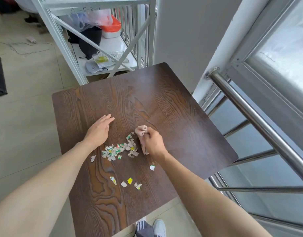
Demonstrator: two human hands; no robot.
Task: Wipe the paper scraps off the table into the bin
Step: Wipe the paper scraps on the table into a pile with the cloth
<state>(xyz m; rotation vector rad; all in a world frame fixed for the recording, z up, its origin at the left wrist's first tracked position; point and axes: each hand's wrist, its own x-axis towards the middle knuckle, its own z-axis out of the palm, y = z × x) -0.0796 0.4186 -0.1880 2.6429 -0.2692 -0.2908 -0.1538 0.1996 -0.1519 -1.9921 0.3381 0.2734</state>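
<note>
A dark wood-grain bench (173, 103) is seen from above. A pinkish cloth (141, 132) is clenched in the right hand (153, 142), just beside the right edge of a heap of paper scraps (120, 149) gathered near the middle of the bench. The left hand (99, 130) is laid flat on the bench, fingers extended together, beyond the heap's left end. A few loose scraps (126, 182) are scattered nearer the person, apart from the heap. The bin is not seen.
</note>
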